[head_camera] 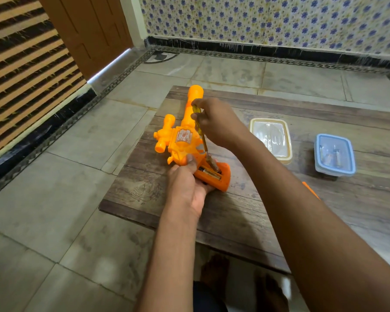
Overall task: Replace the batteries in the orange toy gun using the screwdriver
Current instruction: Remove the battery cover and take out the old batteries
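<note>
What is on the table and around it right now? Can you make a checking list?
Surface: wooden table, worn.
Job's things: orange toy gun with its grip compartment open, battery inside; screwdriver tip at the compartment.
Clutter: clear container; blue-lidded box holding small items; orange piece at the table's right.
Grippers: left hand holds the grip; right hand holds the screwdriver.
Cables: nothing seen.
Surroundings: tiled floor, brown door, floral wall.
</note>
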